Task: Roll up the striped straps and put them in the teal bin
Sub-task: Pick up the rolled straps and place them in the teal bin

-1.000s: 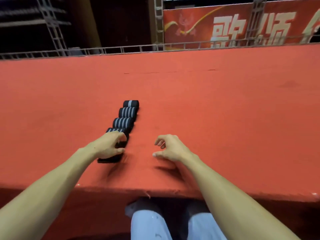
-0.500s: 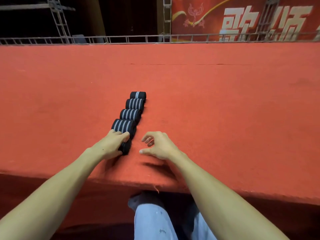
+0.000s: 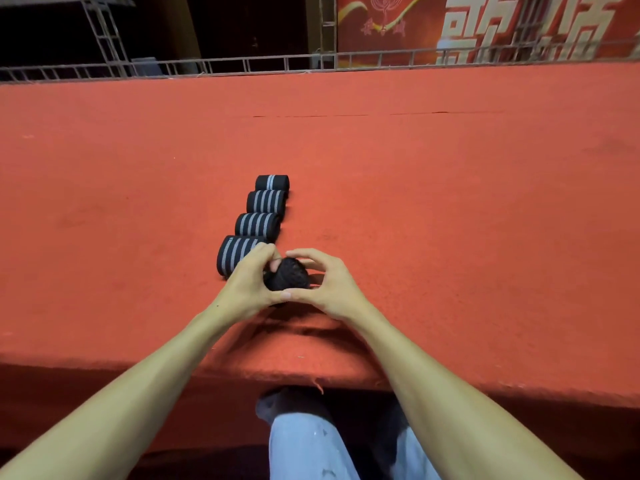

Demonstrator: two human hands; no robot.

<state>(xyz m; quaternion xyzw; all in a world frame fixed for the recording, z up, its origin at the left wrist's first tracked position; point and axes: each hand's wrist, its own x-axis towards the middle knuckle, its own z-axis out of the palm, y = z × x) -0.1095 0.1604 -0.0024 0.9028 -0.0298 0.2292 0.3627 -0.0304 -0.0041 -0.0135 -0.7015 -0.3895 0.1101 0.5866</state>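
Several rolled black straps with grey stripes lie in a row on the red carpeted platform, running away from me. At the near end of the row I hold one more rolled strap on its side, its spiral end facing me. My left hand grips its left side with thumb below and fingers on top. My right hand curls round its right side, thumb meeting the left thumb under the roll. No teal bin is in view.
The platform's front edge runs just below my hands, with my legs in light trousers beneath it. A metal truss rail borders the far edge, and a red banner hangs behind it.
My left hand turned the nearest roll up on its side and lifted it. My right hand moved in from the right and took hold of it too. The view shifted downward.
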